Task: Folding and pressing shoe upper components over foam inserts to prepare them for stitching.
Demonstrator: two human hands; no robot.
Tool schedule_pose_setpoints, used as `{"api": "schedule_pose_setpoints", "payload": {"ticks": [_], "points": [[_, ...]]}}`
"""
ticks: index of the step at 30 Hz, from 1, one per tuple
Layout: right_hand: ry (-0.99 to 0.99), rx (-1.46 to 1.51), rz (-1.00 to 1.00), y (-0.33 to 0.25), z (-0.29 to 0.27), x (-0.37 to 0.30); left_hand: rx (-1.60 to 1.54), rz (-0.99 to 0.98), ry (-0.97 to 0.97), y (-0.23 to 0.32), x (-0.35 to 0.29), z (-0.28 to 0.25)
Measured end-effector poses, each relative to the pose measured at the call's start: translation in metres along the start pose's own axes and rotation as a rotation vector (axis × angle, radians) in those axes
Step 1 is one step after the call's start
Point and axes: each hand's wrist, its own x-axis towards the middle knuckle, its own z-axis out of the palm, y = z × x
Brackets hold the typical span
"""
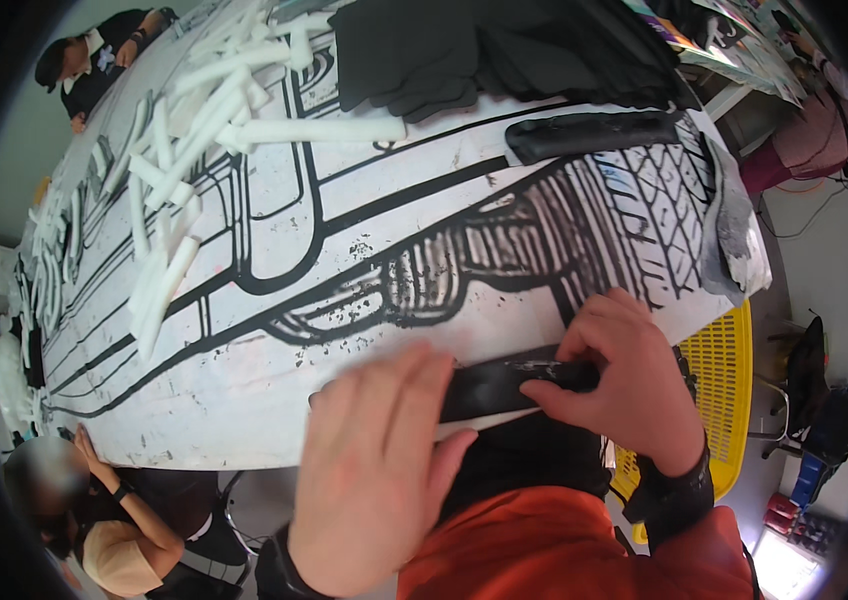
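At the near edge of the table lies a black, soft-looking roll (484, 392), set crosswise in front of me. My right hand (634, 385) grips its right end between thumb and bent fingers. Slightly smeared by motion, my left hand (369, 470) rests over the left part of the roll with fingers stretched out. That end of the roll is mostly hidden under it. A second black roll (592, 136) lies farther back, below a pile of black fabric pieces (404, 55).
A white sheet with thick black line drawings covers the table (174, 442). Many white foam sticks (324, 130) are heaped at the far left. A yellow plastic basket (731, 385) stands off the right edge. People sit at the far left (99, 75) and near left (134, 525).
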Motion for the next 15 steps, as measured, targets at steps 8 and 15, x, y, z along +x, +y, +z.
{"api": "schedule_pose_setpoints", "payload": {"ticks": [8, 15], "points": [[0.128, 0.163, -0.391, 0.004, -0.019, -0.029, -0.112, 0.187, -0.448, -0.018, 0.038, -0.016], [0.352, 0.639, -0.293, 0.029, -0.031, -0.078, -0.507, -0.092, -0.433, 0.021, 0.002, -0.011]]}}
